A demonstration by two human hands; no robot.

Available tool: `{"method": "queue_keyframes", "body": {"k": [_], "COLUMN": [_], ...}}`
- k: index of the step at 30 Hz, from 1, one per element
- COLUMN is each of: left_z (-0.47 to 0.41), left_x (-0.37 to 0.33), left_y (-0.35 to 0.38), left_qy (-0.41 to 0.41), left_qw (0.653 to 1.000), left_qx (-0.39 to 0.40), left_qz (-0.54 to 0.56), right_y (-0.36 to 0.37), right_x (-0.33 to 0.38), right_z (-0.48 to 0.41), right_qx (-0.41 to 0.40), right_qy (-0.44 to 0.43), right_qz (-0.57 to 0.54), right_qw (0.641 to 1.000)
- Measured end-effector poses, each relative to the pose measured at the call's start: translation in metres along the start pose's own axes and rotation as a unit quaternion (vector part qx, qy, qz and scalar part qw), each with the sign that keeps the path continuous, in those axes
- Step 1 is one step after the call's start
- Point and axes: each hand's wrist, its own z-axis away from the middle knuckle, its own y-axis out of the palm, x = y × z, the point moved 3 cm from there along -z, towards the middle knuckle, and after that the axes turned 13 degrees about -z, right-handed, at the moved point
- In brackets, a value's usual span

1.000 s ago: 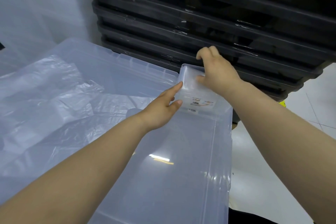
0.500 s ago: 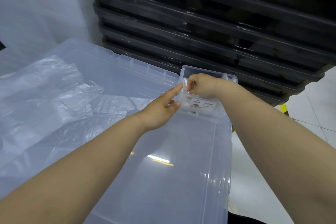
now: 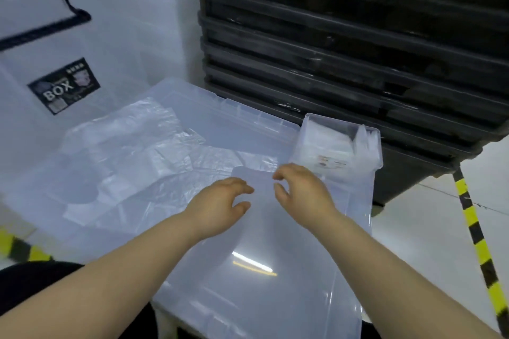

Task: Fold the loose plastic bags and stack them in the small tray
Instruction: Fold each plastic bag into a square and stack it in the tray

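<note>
**E1:** Your L hand (image 3: 220, 203) is just front-left of the small tray (image 3: 334, 164). Fingers loosely curled, thumb apart, nothing in it. Can't tell if the tips touch the surface below.

**E2:** Same for your R hand (image 3: 300, 192), right in front of the tray's near wall. Fingers half curled, gap btwn thumb & index, no grip on anything. Your hands are close together, not touching.

**E1:** The tray sits on a clear bin lid (image 3: 275, 297), at its far right corner. Folded bags (image 3: 327, 140) are inside the tray, w/ some edges poking above the rim on its right side.

**E2:** Loose plastic bags (image 3: 143, 151) are spread flat on the same lid, well left of the tray & crumpled in places.

**E1:** Directly behind the tray is a stack of black crates (image 3: 358, 49). Far left of the tray is a clear container w/ a "BOX" label (image 3: 64, 85). Right of the tray, yellow/black tape (image 3: 473, 228) runs along the floor.
</note>
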Motion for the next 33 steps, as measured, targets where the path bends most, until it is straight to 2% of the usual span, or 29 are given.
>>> {"method": "queue_keyframes", "body": {"k": [4,7,10,14,17,18,24,27,30,33], "left_z": [0.038,0.067,0.082,0.080,0.074,0.073,0.068,0.068,0.071,0.074], "left_x": [0.027,0.060,0.082,0.097,0.103,0.105,0.106,0.099,0.081,0.060], "left_y": [-0.003,-0.003,0.001,0.007,0.008,0.009,0.015,0.016,0.018,0.023], "left_qy": [-0.015,-0.045,-0.078,-0.093,-0.026,-0.015,0.003,0.015,0.038,0.060], "left_qw": [0.985,0.961,0.955,0.967,0.971,0.969,0.957,0.957,0.963,0.968], "left_qx": [0.082,0.131,0.147,0.063,-0.101,-0.124,-0.166,-0.176,-0.191,-0.211], "left_qz": [-0.154,-0.241,-0.246,-0.228,-0.214,-0.211,-0.239,-0.230,-0.188,-0.126], "right_y": [0.050,0.059,0.061,0.065,0.065,0.065,0.068,0.066,0.068,0.084], "right_x": [-0.012,-0.018,-0.019,-0.022,-0.021,-0.021,-0.022,-0.016,0.004,0.026], "right_z": [0.023,0.029,0.030,0.030,0.030,0.030,0.030,0.032,0.037,0.049], "right_qx": [0.126,0.148,0.140,0.126,0.110,0.109,0.106,0.069,-0.027,0.015], "right_qy": [0.039,0.045,0.030,0.026,0.021,0.020,0.016,0.020,-0.076,-0.228], "right_qz": [0.049,0.081,0.099,0.121,0.113,0.115,0.094,0.046,0.023,0.086], "right_qw": [0.990,0.985,0.985,0.984,0.987,0.987,0.990,0.996,0.996,0.970]}}
